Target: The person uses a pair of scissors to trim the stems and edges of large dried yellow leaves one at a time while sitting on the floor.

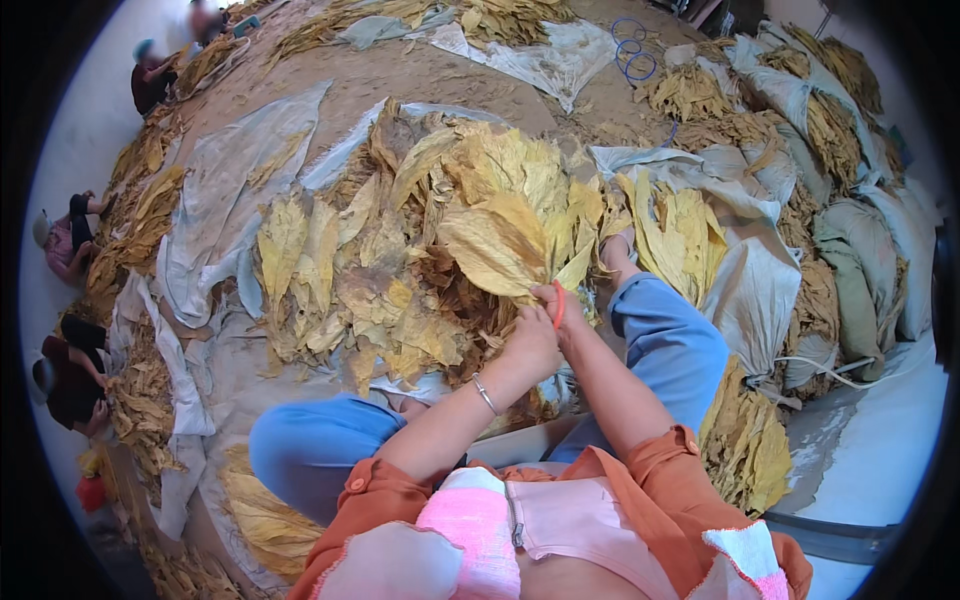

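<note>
Both my hands meet at the stem end of a broad dried tobacco leaf (499,244), which fans out away from me over the pile. My left hand (534,343), with a silver bangle (485,394) at the wrist, has its fingers closed around the stems. Just beyond it, my right hand (568,311) grips the same stem end. A red band (559,304) crosses the right hand; whether it is worn or held I cannot tell. Beneath lies a heap of yellow and brown tobacco leaves (397,300), between my bent legs.
Yellow leaves (679,232) lie beyond my right knee, and more (270,517) beside my left. Stuffed sacks (855,277) are stacked at right. White sheeting (232,172) covers floor at left. Several people sit by leaf piles along the left wall. A blue hose (637,64) lies coiled far off.
</note>
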A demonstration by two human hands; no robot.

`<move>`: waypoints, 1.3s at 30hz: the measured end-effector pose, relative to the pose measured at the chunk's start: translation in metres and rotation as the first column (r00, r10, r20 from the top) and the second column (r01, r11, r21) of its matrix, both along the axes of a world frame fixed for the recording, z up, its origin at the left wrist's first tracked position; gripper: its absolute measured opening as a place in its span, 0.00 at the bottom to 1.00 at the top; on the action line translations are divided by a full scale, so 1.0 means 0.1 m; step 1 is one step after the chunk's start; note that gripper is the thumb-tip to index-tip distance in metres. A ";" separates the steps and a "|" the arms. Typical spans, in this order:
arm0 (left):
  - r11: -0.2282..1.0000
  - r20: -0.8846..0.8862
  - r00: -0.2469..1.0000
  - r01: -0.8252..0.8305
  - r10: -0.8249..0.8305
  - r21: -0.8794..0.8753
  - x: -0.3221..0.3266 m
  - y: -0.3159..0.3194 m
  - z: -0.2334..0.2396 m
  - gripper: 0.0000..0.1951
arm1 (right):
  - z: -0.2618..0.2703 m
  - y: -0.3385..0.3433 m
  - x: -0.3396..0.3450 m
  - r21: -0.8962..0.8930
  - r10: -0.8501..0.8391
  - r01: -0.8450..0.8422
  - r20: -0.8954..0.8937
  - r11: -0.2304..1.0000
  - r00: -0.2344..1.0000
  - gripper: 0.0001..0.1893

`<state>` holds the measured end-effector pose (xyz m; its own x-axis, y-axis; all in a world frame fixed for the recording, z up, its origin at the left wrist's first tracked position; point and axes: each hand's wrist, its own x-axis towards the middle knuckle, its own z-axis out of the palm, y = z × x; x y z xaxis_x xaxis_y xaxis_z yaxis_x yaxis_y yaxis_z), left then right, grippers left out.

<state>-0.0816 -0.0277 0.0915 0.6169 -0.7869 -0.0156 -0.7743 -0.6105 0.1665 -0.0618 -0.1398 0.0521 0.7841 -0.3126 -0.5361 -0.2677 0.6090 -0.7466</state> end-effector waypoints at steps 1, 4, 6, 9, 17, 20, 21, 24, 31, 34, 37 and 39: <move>0.991 -0.260 0.965 -0.003 -0.032 -0.131 0.00 0.03 0.26 0.28 | -0.02 -0.13 -0.03 0.140 0.036 -0.036 0.008 0.989 0.999 0.07; 0.879 -0.744 0.598 -0.132 -0.298 -0.458 0.38 0.19 0.90 0.18 | 0.24 -0.42 -0.10 0.409 0.121 -0.143 0.079 0.902 0.990 0.13; 0.567 -0.765 0.504 -0.520 -0.400 -0.639 0.45 0.25 1.09 0.14 | 0.59 -0.25 0.03 0.394 0.091 -0.371 0.573 0.841 0.814 0.17; 0.191 -0.787 0.497 -0.787 -0.366 -0.586 0.66 0.28 0.96 0.15 | 0.74 -0.33 0.11 0.611 -0.224 -0.546 0.758 0.573 0.613 0.18; 0.406 -0.890 -0.047 -0.900 -0.454 -0.159 0.59 0.19 0.16 0.22 | 0.17 0.09 -0.18 0.569 -0.056 -0.133 0.302 0.812 0.952 0.14; 0.392 -0.947 -0.018 -0.913 -0.319 -0.115 0.57 0.16 -0.09 0.18 | -0.07 0.07 -0.20 0.580 0.000 -0.113 0.191 0.806 0.982 0.13; 0.414 -0.950 -0.035 -0.905 -0.311 -0.102 0.53 0.11 -0.11 0.18 | -0.34 -0.10 -0.27 0.536 0.073 -0.189 0.230 0.823 0.970 0.13; 0.470 -0.962 -0.065 -0.880 -0.264 -0.069 0.55 0.20 -0.07 0.17 | -0.36 0.00 -0.25 0.486 0.031 -0.096 0.140 0.869 0.990 0.13; 0.371 -0.944 0.028 -0.915 -0.330 -0.157 0.69 0.17 -0.53 0.12 | -0.63 -0.01 -0.24 0.471 0.091 -0.007 -0.155 0.882 0.984 0.13; 0.303 -0.913 -0.115 -0.953 -0.392 -0.010 0.64 0.22 -0.60 0.14 | -0.45 0.01 -0.36 0.034 0.281 -0.279 -0.133 0.960 0.950 0.12; 0.255 -0.957 0.028 -0.961 -0.288 -0.104 0.69 0.26 -0.55 0.20 | -0.22 0.03 -0.39 -0.124 0.164 -0.186 -0.173 0.975 0.971 0.08; 0.241 -0.944 0.309 -0.913 -0.119 -0.330 0.82 0.35 -0.53 0.22 | 0.23 -0.01 -0.40 -0.097 -0.068 0.052 -0.176 0.994 0.982 0.07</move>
